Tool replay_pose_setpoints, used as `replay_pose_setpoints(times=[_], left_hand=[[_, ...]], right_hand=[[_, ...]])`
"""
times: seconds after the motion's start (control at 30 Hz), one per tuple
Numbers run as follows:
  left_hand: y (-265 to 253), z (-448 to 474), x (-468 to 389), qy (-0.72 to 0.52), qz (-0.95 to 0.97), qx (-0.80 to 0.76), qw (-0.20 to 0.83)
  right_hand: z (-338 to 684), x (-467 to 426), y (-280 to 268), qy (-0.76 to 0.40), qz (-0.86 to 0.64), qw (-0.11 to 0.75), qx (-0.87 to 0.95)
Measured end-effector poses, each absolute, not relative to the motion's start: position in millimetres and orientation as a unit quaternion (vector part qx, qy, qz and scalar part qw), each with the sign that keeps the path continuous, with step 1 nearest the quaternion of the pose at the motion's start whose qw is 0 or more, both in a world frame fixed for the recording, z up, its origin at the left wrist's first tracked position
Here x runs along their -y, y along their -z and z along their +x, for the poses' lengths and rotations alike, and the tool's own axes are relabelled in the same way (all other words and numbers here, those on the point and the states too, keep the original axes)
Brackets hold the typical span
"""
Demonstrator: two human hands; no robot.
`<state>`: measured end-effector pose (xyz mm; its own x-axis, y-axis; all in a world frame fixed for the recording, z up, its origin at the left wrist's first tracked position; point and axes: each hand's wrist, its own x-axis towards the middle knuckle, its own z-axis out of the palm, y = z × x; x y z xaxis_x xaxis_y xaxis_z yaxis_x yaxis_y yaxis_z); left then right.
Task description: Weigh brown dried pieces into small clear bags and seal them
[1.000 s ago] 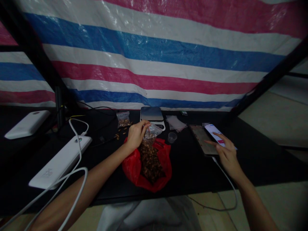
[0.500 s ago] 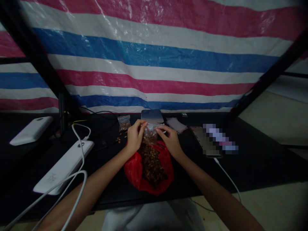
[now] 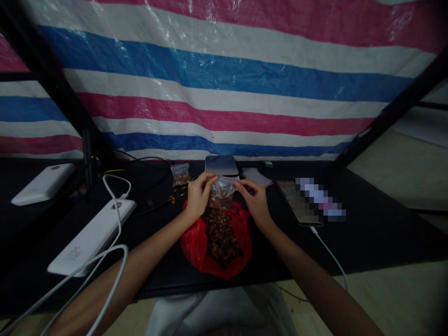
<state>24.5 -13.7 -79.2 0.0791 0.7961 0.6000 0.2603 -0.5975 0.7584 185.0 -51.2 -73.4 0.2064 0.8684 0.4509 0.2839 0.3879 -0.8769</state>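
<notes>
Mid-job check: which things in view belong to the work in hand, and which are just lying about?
Belong to the work:
clear bag, pinched by the left hand and right hand
open red bag of brown pieces, below it
probably the small filled bag and scale

Apparently just lying about:
larger white power bank
smaller white power bank
dark phone

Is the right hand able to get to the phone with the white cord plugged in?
Probably yes: nothing visible stands between the right hand and the phone. That hand is pinching the clear bag, though.
</notes>
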Motion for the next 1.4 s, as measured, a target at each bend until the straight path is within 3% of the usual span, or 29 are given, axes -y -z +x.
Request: replay_pose_setpoints(times=[0.6, 1.07, 1.4], left_hand=[[77.1, 28.5, 12.4, -0.537, 0.683, -0.413, 0.273], [77.7, 31.9, 23.6, -0.504, 0.725, -0.384, 0.270], [78.8, 28.1, 16.3, -0.488, 0.757, -0.357, 0.248]], right_hand=[[181.6, 54.2, 76.3, -0.196, -0.490, 0.618, 0.583], [194.4, 51.4, 72.4, -0.108, -0.510, 0.519, 0.677], [194.1, 51.2, 74.4, -0.077, -0.505, 0.520, 0.684]])
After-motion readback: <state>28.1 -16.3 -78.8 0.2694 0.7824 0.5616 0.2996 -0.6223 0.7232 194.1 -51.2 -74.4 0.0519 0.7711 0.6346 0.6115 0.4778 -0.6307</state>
